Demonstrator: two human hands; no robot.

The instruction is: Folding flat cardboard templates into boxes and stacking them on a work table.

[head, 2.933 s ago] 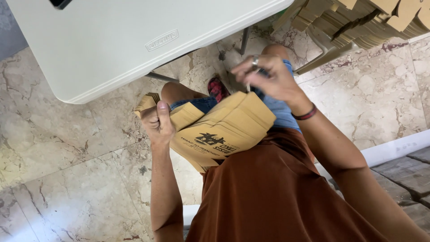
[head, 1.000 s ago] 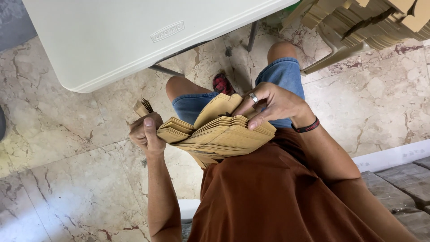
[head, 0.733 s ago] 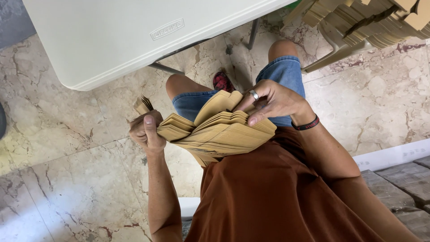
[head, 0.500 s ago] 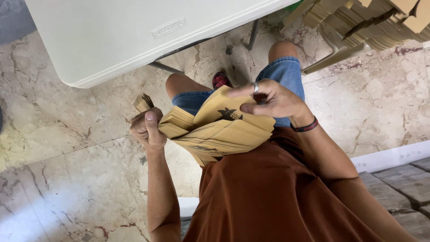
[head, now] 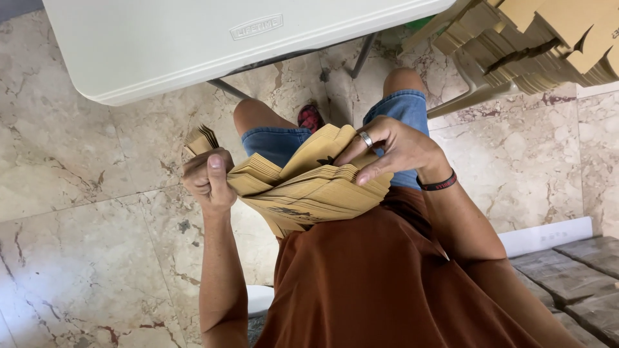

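A thick stack of flat brown paper bags (head: 303, 190) rests across my lap, fanned out at its top. My left hand (head: 207, 179) grips the stack's left end, thumb pointing up over it. My right hand (head: 390, 149), with a silver ring and a dark wristband, lies on the right side, its fingers spread among the upper bags and lifting a few of them. I sit in blue denim shorts and a rust-coloured shirt.
The edge of a white folding table (head: 193, 48) is ahead, its metal legs behind my knees. Piles of brown folded bags (head: 548, 45) sit on a plastic chair at the upper right. Marble floor (head: 84, 258) lies to the left, grey planks (head: 580, 270) at the lower right.
The stack has gone from held upright with its printed face showing to lying flatter and fanned. My right hand keeps leafing through the upper bags; my left grip has stayed put.
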